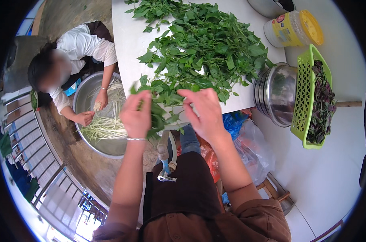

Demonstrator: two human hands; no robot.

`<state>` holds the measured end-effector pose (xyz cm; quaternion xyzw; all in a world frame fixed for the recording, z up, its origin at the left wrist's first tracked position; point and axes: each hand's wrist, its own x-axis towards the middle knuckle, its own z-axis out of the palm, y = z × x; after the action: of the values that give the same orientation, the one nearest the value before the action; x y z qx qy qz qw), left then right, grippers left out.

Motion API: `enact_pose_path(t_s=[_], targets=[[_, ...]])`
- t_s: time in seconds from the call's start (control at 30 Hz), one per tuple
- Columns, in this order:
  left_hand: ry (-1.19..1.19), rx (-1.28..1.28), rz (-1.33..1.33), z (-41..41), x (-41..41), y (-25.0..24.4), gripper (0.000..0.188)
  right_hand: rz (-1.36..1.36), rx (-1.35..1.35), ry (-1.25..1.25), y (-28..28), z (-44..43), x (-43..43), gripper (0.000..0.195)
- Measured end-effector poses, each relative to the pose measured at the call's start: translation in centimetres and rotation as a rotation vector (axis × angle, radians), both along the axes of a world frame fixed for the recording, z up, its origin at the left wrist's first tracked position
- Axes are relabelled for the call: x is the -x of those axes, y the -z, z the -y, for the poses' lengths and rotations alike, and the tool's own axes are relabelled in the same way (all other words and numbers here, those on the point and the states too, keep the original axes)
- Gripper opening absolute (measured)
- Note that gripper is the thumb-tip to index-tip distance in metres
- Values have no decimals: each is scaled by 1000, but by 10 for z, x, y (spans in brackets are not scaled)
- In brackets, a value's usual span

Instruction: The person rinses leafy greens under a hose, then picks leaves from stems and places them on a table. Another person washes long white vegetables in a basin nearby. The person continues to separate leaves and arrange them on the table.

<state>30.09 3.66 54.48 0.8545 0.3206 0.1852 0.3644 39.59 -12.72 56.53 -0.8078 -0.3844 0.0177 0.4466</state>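
Observation:
A large heap of leafy green stems [207,45] covers much of the white tabletop [128,54]. Over the table's near edge, my left hand [136,113] is closed around a bunch of leafy greens [157,116] that hangs beside its palm. To its right, my right hand [202,113] is raised with thumb and forefinger curved towards the greens, near some thin stems. Whether its fingertips pinch a stem is not clear. Both hands are slightly blurred.
At the left, a co-worker [83,45] handles pale shoots over a metal basin [80,121]. Stacked steel bowls [281,93], a green basket [304,90] of purple leaves and a yellow-lidded tub [291,28] stand right. A tap [164,172] and plastic bags [252,148] are below the table edge.

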Motion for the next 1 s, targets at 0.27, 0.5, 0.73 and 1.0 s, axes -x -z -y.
enact_pose_path(t_s=[0.27, 0.5, 0.73, 1.0], targets=[[-215, 1104, 327, -30, 1, -22, 29, -79, 380, 465, 36, 71, -61, 61], [-195, 1107, 246, -21, 8, -5, 30, -302, 289, 694, 66, 42, -154, 95], [-244, 1153, 236, -13, 12, -4, 31, -251, 382, 460, 111, -9, -163, 36], [-188, 1134, 210, -26, 27, -7, 25, -557, -489, 258, -75, 15, -185, 61]])
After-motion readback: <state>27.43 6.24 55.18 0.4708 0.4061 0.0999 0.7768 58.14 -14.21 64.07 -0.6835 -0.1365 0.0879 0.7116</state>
